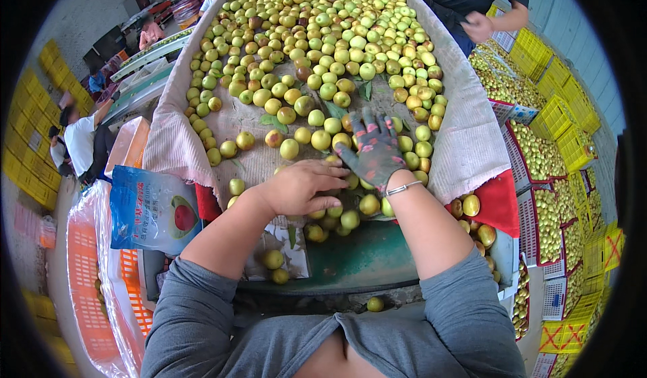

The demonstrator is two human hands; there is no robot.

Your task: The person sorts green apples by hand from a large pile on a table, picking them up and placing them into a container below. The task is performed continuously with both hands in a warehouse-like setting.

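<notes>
Many green and reddish jujube-like fruits (323,44) lie on a cloth-lined sorting table (242,160) in front of me. My left hand (306,188), bare, is palm down over loose fruits near the table's front edge, fingers pointing right. Beside it my right hand (373,150), in a dark glove with pink flowers, rests with spread fingers on the fruits. Whether either palm touches a fruit from above is partly hidden. Below the hands, several fruits (349,219) sit at the edge of a green belt (359,256). Some green leaves (273,121) lie among the fruits.
A blue printed bag (151,208) and an orange crate lined with plastic (91,277) are at left. Fruit-filled crates (546,221) and yellow crates (604,249) line the right. A person in dark clothing (470,3) stands at upper right; other people are at far left.
</notes>
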